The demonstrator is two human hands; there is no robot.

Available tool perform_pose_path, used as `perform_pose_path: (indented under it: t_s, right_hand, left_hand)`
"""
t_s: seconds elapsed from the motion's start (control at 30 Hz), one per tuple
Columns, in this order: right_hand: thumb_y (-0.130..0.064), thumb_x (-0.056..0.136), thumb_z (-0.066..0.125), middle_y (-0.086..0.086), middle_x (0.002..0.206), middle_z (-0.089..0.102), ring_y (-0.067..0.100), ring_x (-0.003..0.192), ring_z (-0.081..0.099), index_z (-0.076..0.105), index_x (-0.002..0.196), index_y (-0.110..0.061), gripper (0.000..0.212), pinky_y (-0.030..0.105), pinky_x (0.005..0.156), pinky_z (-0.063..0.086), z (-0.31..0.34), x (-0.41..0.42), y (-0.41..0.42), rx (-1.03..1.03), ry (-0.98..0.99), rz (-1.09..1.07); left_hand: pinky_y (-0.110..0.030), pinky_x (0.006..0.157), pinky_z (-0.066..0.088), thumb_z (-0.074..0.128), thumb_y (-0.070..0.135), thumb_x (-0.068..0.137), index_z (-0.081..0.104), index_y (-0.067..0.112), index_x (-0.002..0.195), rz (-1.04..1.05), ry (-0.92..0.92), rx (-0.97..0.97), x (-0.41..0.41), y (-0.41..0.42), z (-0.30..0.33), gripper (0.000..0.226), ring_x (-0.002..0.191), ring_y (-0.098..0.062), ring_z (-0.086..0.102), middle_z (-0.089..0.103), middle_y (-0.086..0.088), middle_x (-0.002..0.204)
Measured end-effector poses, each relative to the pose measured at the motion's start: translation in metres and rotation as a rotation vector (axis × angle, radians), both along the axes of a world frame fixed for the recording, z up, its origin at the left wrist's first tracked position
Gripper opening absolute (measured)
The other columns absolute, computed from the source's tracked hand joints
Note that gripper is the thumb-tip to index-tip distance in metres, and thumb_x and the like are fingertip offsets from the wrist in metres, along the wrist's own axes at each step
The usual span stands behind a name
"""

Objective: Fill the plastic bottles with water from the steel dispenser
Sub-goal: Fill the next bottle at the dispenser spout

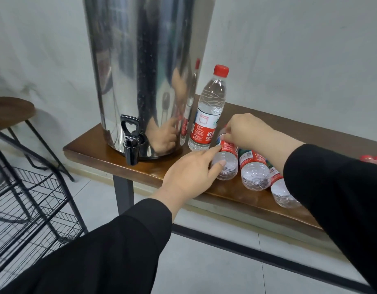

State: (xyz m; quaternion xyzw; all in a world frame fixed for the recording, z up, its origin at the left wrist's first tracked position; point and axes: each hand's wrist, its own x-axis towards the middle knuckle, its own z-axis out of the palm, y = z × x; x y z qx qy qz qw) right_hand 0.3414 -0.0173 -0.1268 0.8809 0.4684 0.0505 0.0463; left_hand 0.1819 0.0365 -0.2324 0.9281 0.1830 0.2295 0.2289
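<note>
A tall steel dispenser (140, 66) with a black tap (131, 143) stands at the left end of a wooden bench (94, 153). Beside it an upright plastic bottle (208, 109) with a red cap holds water. Three clear bottles lie on their sides to the right. My left hand (189, 175) grips the base of the nearest lying bottle (225, 164). My right hand (244, 130) grips the same bottle at its neck end, hiding the cap. The two other lying bottles (254, 170) (283, 192) rest beside it, partly behind my right sleeve.
A black wire rack (32, 200) stands on the floor at the left, below a round wooden stool (11, 109). Red caps (372, 159) show at the bench's far right edge. A white wall runs behind the bench, with a light tiled floor below.
</note>
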Motion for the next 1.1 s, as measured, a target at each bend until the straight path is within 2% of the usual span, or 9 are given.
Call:
perform_pose_path:
  t_s: [0.2, 0.3, 0.47, 0.57, 0.77, 0.83, 0.9, 0.97, 1.1]
  right_hand:
    - [-0.041, 0.089, 0.071, 0.004, 0.093, 0.068, 0.026, 0.082, 0.062, 0.072, 0.104, -0.018, 0.027, 0.033, 0.068, 0.047, -0.007, -0.032, -0.013, 0.105, 0.028, -0.055]
    - [-0.037, 0.09, 0.068, 0.002, 0.091, 0.063, 0.025, 0.082, 0.058, 0.066, 0.106, -0.016, 0.027, 0.033, 0.072, 0.046, -0.008, -0.056, -0.023, 0.122, 0.041, -0.08]
    - [-0.036, 0.095, 0.064, 0.009, 0.101, 0.065, 0.027, 0.087, 0.057, 0.05, 0.1, -0.012, 0.028, 0.032, 0.073, 0.041, -0.006, -0.09, -0.039, 0.139, 0.139, -0.109]
    - [-0.042, 0.093, 0.067, 0.011, 0.113, 0.064, 0.03, 0.1, 0.062, 0.049, 0.12, -0.008, 0.046, 0.032, 0.074, 0.04, -0.007, -0.101, -0.048, 0.211, 0.295, -0.179]
    - [-0.037, 0.091, 0.067, 0.014, 0.138, 0.056, 0.033, 0.123, 0.057, 0.026, 0.15, -0.009, 0.077, 0.032, 0.079, 0.042, -0.006, -0.126, -0.068, 0.379, 0.509, -0.268]
    - [-0.036, 0.089, 0.068, 0.015, 0.141, 0.053, 0.034, 0.127, 0.054, 0.021, 0.154, -0.01, 0.084, 0.032, 0.085, 0.042, -0.007, -0.137, -0.077, 0.481, 0.556, -0.254]
    - [-0.036, 0.086, 0.07, 0.013, 0.146, 0.049, 0.031, 0.131, 0.05, 0.014, 0.159, -0.013, 0.094, 0.035, 0.097, 0.044, -0.013, -0.149, -0.085, 0.606, 0.628, -0.203]
    - [-0.036, 0.084, 0.072, 0.008, 0.142, 0.052, 0.026, 0.125, 0.054, 0.014, 0.16, -0.019, 0.097, 0.039, 0.102, 0.047, -0.02, -0.163, -0.095, 0.712, 0.718, -0.139]
    - [-0.031, 0.085, 0.078, -0.002, 0.13, 0.053, 0.01, 0.105, 0.061, 0.023, 0.157, -0.031, 0.09, 0.021, 0.077, 0.049, -0.035, -0.195, -0.119, 0.667, 0.813, 0.049]
  left_hand:
    - [-0.045, 0.092, 0.053, 0.023, 0.061, 0.105, 0.048, 0.037, 0.144, 0.069, 0.02, -0.195, -0.013, -0.009, 0.001, 0.051, 0.114, -0.024, 0.064, 0.071, -0.001, 0.123]
    - [-0.045, 0.095, 0.052, 0.03, 0.061, 0.104, 0.053, 0.037, 0.139, 0.107, 0.003, -0.306, -0.014, -0.018, 0.0, 0.049, 0.114, -0.026, 0.064, 0.072, -0.001, 0.122]
    - [-0.039, 0.103, 0.048, 0.043, 0.042, 0.108, 0.058, 0.025, 0.141, 0.126, -0.098, -0.6, -0.029, -0.039, 0.013, 0.04, 0.123, -0.02, 0.059, 0.067, 0.001, 0.131]
    - [-0.036, 0.104, 0.046, 0.046, 0.034, 0.108, 0.058, 0.021, 0.141, 0.146, -0.123, -0.649, -0.046, -0.051, 0.019, 0.038, 0.123, -0.017, 0.057, 0.065, 0.0, 0.136]
    - [-0.028, 0.098, 0.047, 0.054, 0.025, 0.105, 0.061, 0.019, 0.138, 0.146, -0.287, -0.823, -0.075, -0.071, 0.032, 0.034, 0.114, -0.009, 0.059, 0.065, 0.006, 0.129]
    - [-0.037, 0.101, 0.054, 0.054, 0.027, 0.105, 0.062, 0.021, 0.134, 0.167, -0.372, -0.99, -0.084, -0.078, 0.034, 0.031, 0.111, -0.012, 0.065, 0.068, 0.003, 0.125]
    - [-0.047, 0.102, 0.056, 0.053, 0.033, 0.105, 0.063, 0.02, 0.133, 0.137, -0.43, -1.278, -0.095, -0.086, 0.037, 0.032, 0.107, -0.021, 0.071, 0.073, -0.005, 0.119]
    - [-0.053, 0.101, 0.055, 0.051, 0.038, 0.105, 0.065, 0.018, 0.133, 0.084, -0.495, -1.513, -0.107, -0.091, 0.037, 0.037, 0.111, -0.029, 0.072, 0.074, -0.013, 0.121]
    - [-0.049, 0.096, 0.058, 0.049, 0.048, 0.106, 0.06, 0.019, 0.136, 0.08, -0.488, -1.533, -0.134, -0.097, 0.035, 0.043, 0.106, -0.028, 0.074, 0.075, -0.012, 0.119]
